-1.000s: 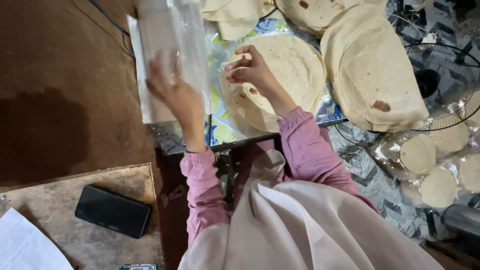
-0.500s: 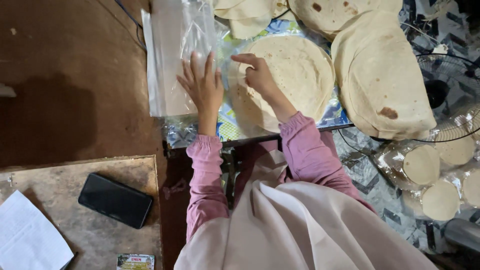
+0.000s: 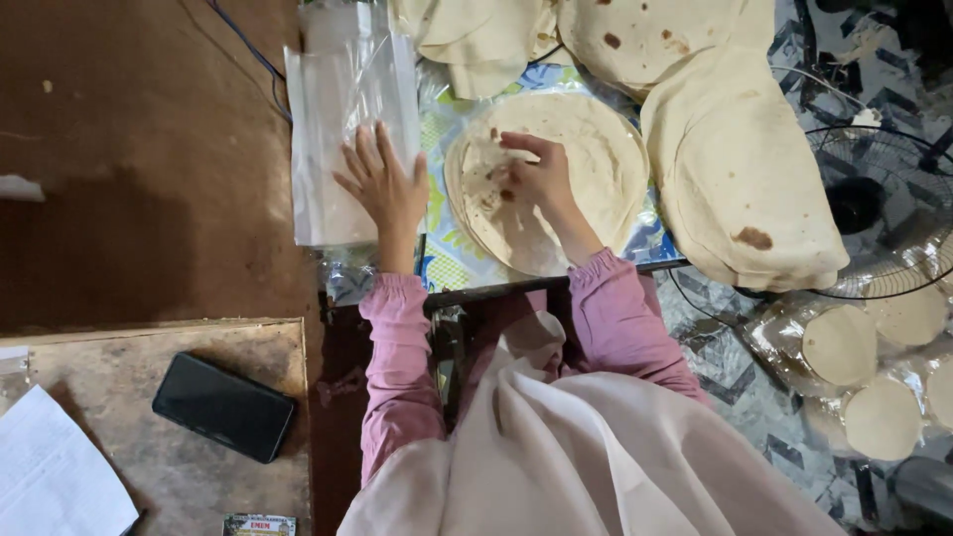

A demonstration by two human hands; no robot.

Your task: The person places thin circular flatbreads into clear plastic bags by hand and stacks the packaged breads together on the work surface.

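Left hand: the left hand [image 3: 385,187] now lies flat and open, fingers spread, palm pressed on the stack of clear plastic bags [image 3: 342,119]; a second ago it was curled round the near edge of the bags, so it has let go and is pinning them down, gripping nothing.
Right hand: the right hand [image 3: 531,174] rests on the stack of round flatbreads [image 3: 596,164], fingers bent at the left part of the top one; whether it pinches an edge I cannot tell. It has stayed on this stack throughout.
Bags: they lie at the far left of the worktop [image 3: 452,263], just left of the flatbread stack and touching the patterned cover, in much the same spot as before.
Flatbreads: the stack sits in the middle of the worktop, between the bags and a larger folded pile of flatbreads [image 3: 740,189] on the right.
Meaning: with the bags held still and the other hand at the top flatbread, the work seems to be at the point of separating one piece, as far as can be judged.
Near left: a dark phone [image 3: 223,407] lies on a wooden board [image 3: 169,347], well apart from both hands.
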